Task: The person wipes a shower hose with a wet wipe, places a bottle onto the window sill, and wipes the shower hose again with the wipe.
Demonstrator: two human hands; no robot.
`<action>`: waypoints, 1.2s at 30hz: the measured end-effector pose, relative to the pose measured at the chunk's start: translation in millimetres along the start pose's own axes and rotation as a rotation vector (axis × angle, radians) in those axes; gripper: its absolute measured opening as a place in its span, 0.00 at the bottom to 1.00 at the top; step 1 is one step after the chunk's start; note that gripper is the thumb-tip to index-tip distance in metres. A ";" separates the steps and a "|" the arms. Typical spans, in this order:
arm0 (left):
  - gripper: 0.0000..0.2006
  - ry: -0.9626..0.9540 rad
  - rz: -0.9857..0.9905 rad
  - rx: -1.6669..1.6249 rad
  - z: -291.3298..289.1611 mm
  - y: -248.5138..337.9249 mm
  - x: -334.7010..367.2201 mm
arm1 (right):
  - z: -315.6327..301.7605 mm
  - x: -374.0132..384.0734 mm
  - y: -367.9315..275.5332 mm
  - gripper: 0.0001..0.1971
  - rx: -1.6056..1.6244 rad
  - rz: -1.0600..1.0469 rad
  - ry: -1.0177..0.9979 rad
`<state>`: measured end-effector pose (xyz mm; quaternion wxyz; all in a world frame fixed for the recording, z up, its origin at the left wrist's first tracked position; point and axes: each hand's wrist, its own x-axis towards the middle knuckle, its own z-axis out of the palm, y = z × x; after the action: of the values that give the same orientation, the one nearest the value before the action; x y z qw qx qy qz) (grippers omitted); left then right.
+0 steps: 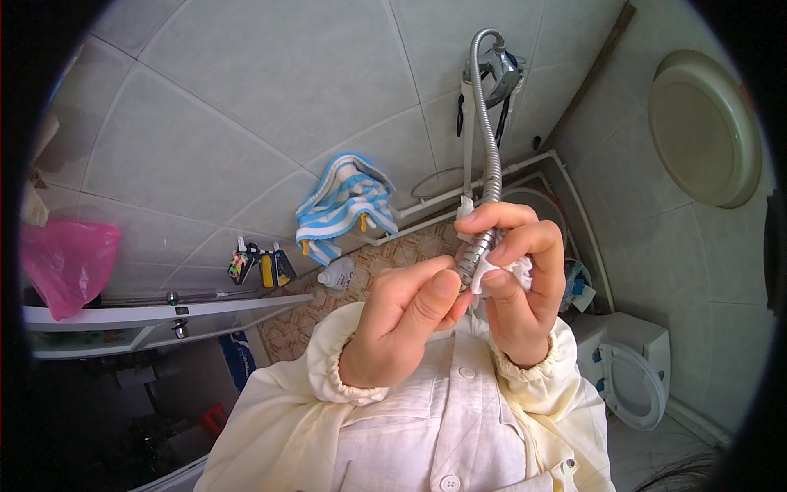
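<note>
A ribbed metal shower hose [492,168] hangs from the chrome mixer tap [502,75] on the tiled wall and runs down between my hands. My left hand [403,318] is closed around its lower stretch, thumb pressed along the metal. Just to the right, my right hand [529,283] pinches a crumpled white tissue [484,277] against the hose, fingers curled about it. Whether the tissue is paper or thin cloth cannot be told. Beyond my hands, the hose's lower end is hidden.
A blue-and-white striped towel [348,197] hangs on the wall, with a white bottle [336,274] below it. At left are a pink plastic bag [70,261] and a white-framed door [205,315]. A toilet [631,381] stands right; a round basin [705,127] hangs above.
</note>
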<state>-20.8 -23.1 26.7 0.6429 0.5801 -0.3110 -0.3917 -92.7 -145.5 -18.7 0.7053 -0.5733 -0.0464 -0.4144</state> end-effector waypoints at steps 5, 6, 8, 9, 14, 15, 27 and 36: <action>0.19 0.023 -0.023 -0.035 0.6 2.1 0.2 | -5.7 4.8 -4.0 0.11 -0.142 -0.055 -0.064; 0.19 0.029 -0.040 -0.048 0.8 2.5 0.2 | -7.1 6.0 -4.4 0.12 -0.156 -0.074 -0.078; 0.19 0.046 -0.039 -0.066 3.1 4.2 0.4 | -10.0 8.4 -4.0 0.13 -0.192 -0.106 -0.097; 0.19 0.062 -0.037 -0.083 3.8 4.7 0.4 | -10.5 9.0 -3.9 0.13 -0.229 -0.138 -0.115; 0.17 0.026 0.031 0.043 -2.3 -2.3 3.2 | -8.7 7.3 -6.3 0.14 -0.278 -0.148 -0.072; 0.17 0.010 0.086 0.125 -2.8 -2.6 3.8 | -8.7 8.4 -8.4 0.14 -0.339 -0.189 -0.081; 0.18 -0.020 0.162 0.192 -5.1 -12.4 2.4 | -7.6 14.5 -18.9 0.06 0.115 0.170 0.415; 0.21 0.069 0.160 0.224 -23.0 -16.8 -3.3 | -20.4 -1.4 -7.7 0.04 -0.050 0.220 0.457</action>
<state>-5.3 -9.0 7.2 0.6137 0.6347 -0.3757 -0.2817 -106.9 -162.1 -20.4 0.7238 -0.4837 0.1870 -0.4551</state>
